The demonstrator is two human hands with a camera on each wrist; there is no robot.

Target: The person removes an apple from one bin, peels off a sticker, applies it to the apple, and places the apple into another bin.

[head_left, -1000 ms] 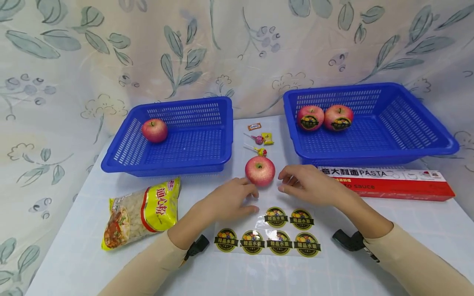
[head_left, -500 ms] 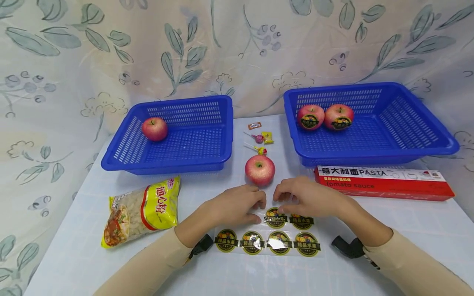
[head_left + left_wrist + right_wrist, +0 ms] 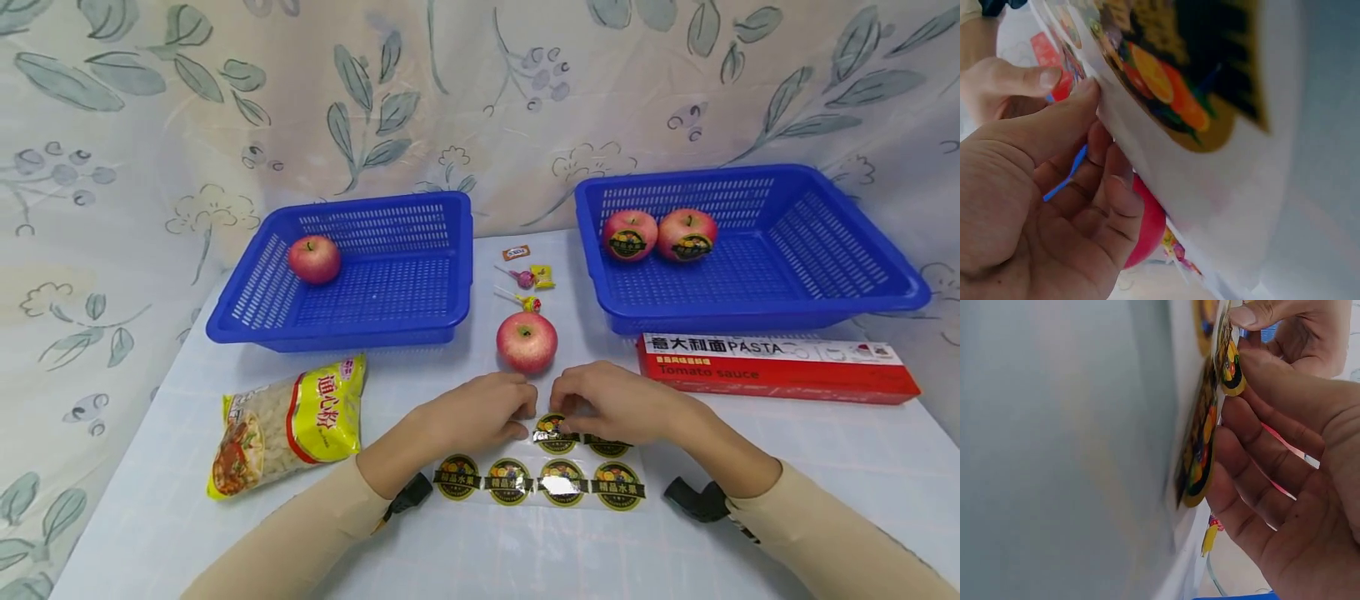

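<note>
Two hands (image 3: 611, 404), six stickers (image 3: 508, 481)

ylw macaroni bag (image 3: 288, 429) lying tilted at L, red-&-wht pasta box (image 3: 780, 371) at R, pink lollipop (image 3: 524, 278) beside ylw wrapped sweet (image 3: 542, 277), ylw lollipop (image 3: 530, 304) nearby, orange-brn wrapped sweet (image 3: 516, 252), floral cloth (image 3: 480, 108) bkgd

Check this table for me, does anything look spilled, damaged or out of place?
I see no spill or damage. Slightly odd: the macaroni bag lies at a slant, and loose sweets lie behind the middle apple, outside the left basket and right basket.
</note>
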